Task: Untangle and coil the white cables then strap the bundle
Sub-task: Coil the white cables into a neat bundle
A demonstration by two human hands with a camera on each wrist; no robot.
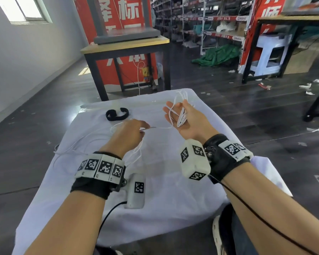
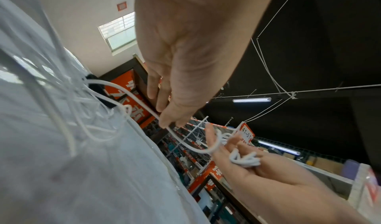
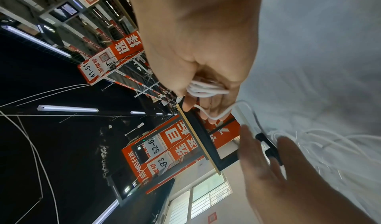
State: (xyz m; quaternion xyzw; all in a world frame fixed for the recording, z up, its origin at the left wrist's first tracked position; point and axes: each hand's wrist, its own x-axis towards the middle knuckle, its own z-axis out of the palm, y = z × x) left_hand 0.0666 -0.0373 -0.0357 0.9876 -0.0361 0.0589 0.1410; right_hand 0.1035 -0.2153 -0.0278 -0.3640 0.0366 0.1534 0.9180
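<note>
A store room with red signs and long shelves lies behind a table under a white cloth [image 1: 173, 181]. The thin white cables [image 1: 181, 115] are hard to see where they lie loose on the cloth at the left. The right hand [image 1: 187, 120], palm up, holds a small bunch of cable loops under its thumb. The left hand [image 1: 129, 133] pinches one strand that runs across to the right hand. A black curled strap [image 1: 117, 115] lies on the far left of the cloth, just past the left hand.
</note>
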